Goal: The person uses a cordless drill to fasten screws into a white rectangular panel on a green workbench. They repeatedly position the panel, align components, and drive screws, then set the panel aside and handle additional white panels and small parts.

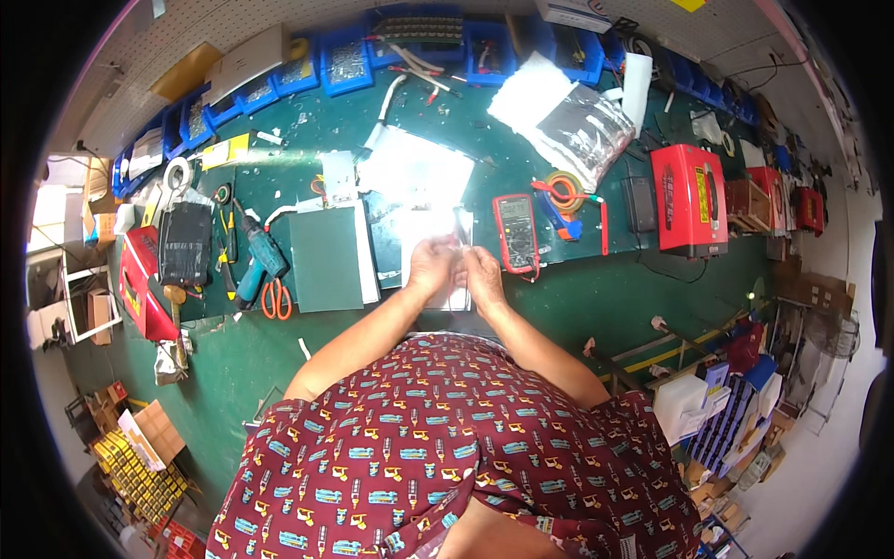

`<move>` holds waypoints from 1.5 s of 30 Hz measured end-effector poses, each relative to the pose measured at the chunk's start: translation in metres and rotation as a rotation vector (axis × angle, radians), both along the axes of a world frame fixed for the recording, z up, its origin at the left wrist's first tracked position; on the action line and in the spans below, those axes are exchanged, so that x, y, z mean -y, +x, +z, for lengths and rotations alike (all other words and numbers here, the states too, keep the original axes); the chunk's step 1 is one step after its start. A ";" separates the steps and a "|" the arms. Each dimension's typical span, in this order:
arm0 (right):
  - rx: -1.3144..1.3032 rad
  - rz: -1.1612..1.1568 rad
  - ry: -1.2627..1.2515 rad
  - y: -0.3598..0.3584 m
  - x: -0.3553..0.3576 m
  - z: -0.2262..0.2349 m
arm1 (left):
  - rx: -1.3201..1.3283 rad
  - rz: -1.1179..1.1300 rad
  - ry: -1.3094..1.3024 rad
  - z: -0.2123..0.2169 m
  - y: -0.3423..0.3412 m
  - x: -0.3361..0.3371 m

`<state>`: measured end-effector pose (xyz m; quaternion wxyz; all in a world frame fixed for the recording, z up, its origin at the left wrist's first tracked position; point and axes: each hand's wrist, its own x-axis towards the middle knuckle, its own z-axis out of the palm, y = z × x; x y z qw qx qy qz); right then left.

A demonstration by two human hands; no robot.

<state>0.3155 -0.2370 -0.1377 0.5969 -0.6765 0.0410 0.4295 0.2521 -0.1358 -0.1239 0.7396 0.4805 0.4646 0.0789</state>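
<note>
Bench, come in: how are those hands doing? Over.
Left hand, right hand: close together above white sheet. Anything held: lost in glare. Red-edged multimeter nearby, right side.

shirt (391, 447): dark maroon cloth, loose cut
print: small repeated motifs in rows, light blue, yellow and white
left sleeve (265, 443): short, same patterned cloth
right sleeve (643, 447): short, matching
neckline (477, 508): open, narrowing to a point
forearms (366, 334): bare
left hand (433, 268): bare, partly washed out by glare
right hand (483, 277): bare
</note>
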 end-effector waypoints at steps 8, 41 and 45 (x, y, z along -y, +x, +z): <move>0.310 -0.038 -0.062 0.016 0.014 -0.034 | -0.433 -0.144 0.853 -0.056 -0.034 -0.025; 0.892 0.002 0.140 0.060 -0.038 0.056 | 0.186 -0.058 0.500 0.062 -0.078 -0.094; 0.897 0.430 0.392 0.077 -0.074 0.143 | 0.183 -0.183 0.418 0.087 -0.070 -0.091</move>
